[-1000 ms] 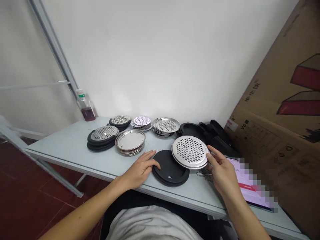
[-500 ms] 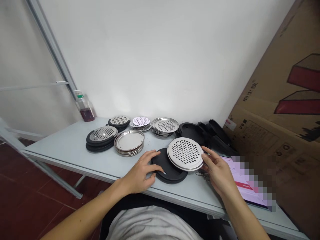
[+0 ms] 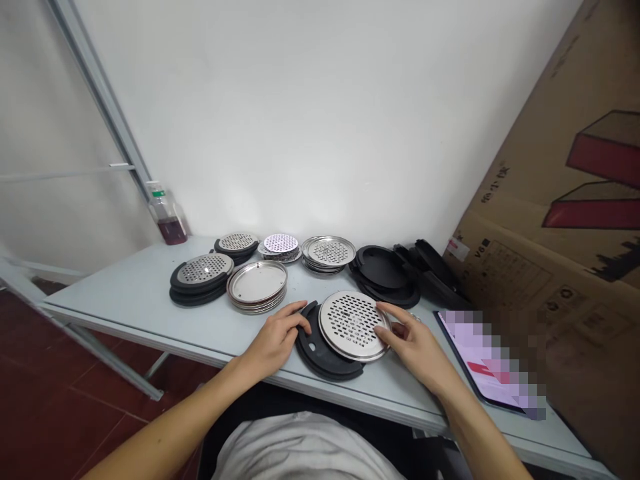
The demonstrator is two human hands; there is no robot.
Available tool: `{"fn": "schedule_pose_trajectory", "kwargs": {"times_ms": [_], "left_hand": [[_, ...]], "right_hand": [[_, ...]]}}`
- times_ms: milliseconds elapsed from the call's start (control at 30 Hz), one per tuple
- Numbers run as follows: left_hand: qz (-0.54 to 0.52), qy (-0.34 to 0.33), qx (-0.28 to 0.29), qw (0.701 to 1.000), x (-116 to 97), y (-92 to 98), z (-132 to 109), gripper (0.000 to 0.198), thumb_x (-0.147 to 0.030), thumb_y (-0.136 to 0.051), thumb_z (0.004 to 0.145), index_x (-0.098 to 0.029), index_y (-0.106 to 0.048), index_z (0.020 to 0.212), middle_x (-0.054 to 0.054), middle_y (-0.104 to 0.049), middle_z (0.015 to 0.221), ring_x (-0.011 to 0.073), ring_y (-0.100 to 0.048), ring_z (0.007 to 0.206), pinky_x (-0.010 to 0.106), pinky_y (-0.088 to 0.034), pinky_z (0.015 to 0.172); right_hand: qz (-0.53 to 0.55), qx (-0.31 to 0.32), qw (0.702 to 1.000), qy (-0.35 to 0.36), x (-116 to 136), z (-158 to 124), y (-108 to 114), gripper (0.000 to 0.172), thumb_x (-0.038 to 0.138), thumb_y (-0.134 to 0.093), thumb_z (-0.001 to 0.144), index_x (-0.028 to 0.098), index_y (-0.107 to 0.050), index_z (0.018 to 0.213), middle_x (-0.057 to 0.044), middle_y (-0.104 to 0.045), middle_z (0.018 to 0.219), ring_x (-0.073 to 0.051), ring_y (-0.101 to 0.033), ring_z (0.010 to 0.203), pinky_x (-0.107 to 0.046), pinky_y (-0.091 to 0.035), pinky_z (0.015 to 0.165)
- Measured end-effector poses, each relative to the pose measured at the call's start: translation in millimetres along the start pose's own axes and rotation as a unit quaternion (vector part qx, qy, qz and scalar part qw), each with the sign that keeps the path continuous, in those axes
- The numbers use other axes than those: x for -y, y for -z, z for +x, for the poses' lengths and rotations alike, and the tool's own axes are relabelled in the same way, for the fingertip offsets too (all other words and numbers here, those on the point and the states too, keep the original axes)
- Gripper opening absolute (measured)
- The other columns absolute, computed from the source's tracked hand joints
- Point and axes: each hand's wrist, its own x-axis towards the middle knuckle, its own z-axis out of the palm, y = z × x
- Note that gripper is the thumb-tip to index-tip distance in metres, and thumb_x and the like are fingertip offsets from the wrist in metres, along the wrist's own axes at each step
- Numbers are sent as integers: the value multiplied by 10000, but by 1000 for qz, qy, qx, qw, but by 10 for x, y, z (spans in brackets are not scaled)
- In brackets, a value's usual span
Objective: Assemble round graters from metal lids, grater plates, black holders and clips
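**Q:** Working left to right, what is standing on the table (image 3: 105, 308)?

**A:** One plastic bottle (image 3: 168, 223) is standing at the back left corner, and it is holding a dark red liquid. Seven groups follow. One black-and-steel stack (image 3: 200, 280) is sitting nearest the left, with a second black-and-steel stack (image 3: 237, 244) behind it. One stack of plain steel dishes (image 3: 257, 283) is lying in front, then one small stack of perforated discs (image 3: 280, 245) and one stack of perforated steel dishes (image 3: 329, 251). One stack of black lids (image 3: 384, 268) and one heap of black pieces (image 3: 430, 265) are finishing the row. Layers cannot be counted exactly at this resolution.

**Q:** What is in front of that row?

**A:** One black ring (image 3: 320, 353) is lying flat, and one perforated steel disc (image 3: 350, 325) is sitting on it, offset to the right.

**Q:** State of the hands?

**A:** The left hand (image 3: 275, 337) is half open, with its fingers curving over the black ring's left edge and no closed grip showing. The right hand (image 3: 415, 347) is partly open, with its fingers spread on the disc's right rim. Whether it has firm hold, I cannot tell.

**Q:** Anything further right?

**A:** One tablet (image 3: 475, 363) is lying beside the table's right edge, its screen blurred, and one cardboard box (image 3: 565, 200) is leaning beyond it.
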Motion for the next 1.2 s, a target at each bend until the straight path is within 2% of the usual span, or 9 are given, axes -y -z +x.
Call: {"fn": "schedule_pose_trajectory", "kwargs": {"times_ms": [100,200,300,400,500,733,967,1100,1200], "left_hand": [[-7,6,6,1000,-27,7,5,310,-111,-402,923,-215,-693,950,85,-614,1361,227,-492,1361,419,-399,1128],[-1,0,7,1000,-63,10,-8,190,-348,-573,931,-214,-656,1037,120,-573,1402,269,-475,1368,448,-394,1125],[16,-17,32,999,-84,11,-20,542,-533,-729,792,-196,-590,1193,177,-471,1483,333,-411,1405,511,-365,1138],[33,-35,72,996,-80,22,-25,860,-626,-796,662,-192,-509,1347,209,-360,1548,380,-323,1445,569,-316,1158],[55,-41,105,992,-55,33,-28,991,-656,-816,604,-240,-465,1432,188,-272,1596,397,-252,1473,591,-278,1171],[59,-22,125,990,-23,43,-42,889,-603,-824,643,-361,-491,1430,100,-155,1641,398,-176,1497,592,-232,1189],[25,-33,137,990,-89,146,-40,723,-370,-780,774,-331,-488,1433,100,-234,1603,350,-219,1492,550,-237,1202],[31,-33,142,989,-51,130,-45,733,-488,-775,767,-339,-498,1429,97,-166,1641,385,-154,1505,605,-212,1187],[36,-30,116,992,-20,80,-44,731,-552,-793,722,-372,-549,1387,84,-224,1622,366,-186,1499,591,-216,1193]], "right_hand": [[-115,15,989,92,24,-28,-19,535,500,-713,780,240,-652,1244,-108,-599,1382,-319,-555,1261,-488,-424,1079],[-164,33,978,124,38,-47,-24,665,527,-755,738,250,-599,1322,-114,-576,1409,-326,-531,1293,-506,-402,1103],[-188,57,971,139,55,-66,-1,792,548,-794,687,261,-546,1382,-120,-517,1468,-341,-477,1345,-531,-367,1128],[-190,80,967,151,67,-87,36,861,552,-818,655,281,-515,1414,-119,-483,1496,-354,-427,1384,-544,-342,1141],[-188,94,966,153,67,-105,63,901,539,-835,638,299,-490,1434,-118,-465,1509,-362,-396,1404,-560,-316,1151],[-172,124,964,158,122,-130,90,853,462,-832,662,321,-487,1429,-87,-444,1518,-329,-416,1393,-491,-341,1153],[-182,102,965,159,143,-130,63,842,494,-811,692,340,-464,1444,-83,-490,1467,-318,-440,1369,-487,-370,1134],[-223,110,956,157,109,-122,31,786,584,-780,693,317,-545,1394,-106,-454,1521,-365,-331,1443,-585,-268,1170],[-244,126,949,153,99,-117,23,765,614,-758,704,321,-563,1383,-106,-421,1549,-377,-275,1470,-639,-180,1181]]}}
